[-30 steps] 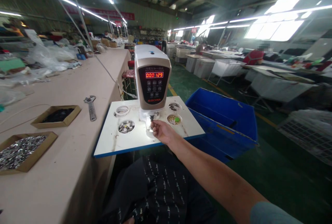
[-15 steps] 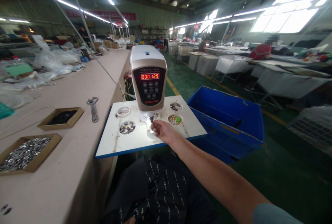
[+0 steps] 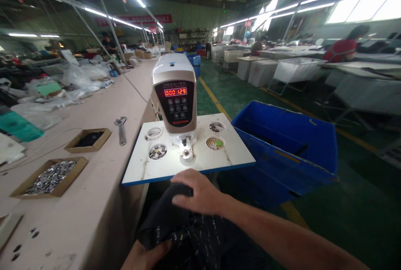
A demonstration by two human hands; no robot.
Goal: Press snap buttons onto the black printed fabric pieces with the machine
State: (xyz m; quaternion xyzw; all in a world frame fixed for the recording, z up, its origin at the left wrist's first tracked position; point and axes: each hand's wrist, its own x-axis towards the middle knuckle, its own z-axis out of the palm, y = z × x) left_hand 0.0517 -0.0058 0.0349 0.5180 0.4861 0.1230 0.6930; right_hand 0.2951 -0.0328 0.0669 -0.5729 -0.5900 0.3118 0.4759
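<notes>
In the head view, the left hand is grasping the dark cloth, which is lying near, before the machine; the right hand is hovering over it, fingers parted. A wrench is resting left on the tabletop.

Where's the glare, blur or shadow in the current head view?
Head view: upper-right windows blown out; white worktop glaring near its front edge; dark printed fabric in shadow, losing detail; person in red soft; red digital counter legible.
</notes>
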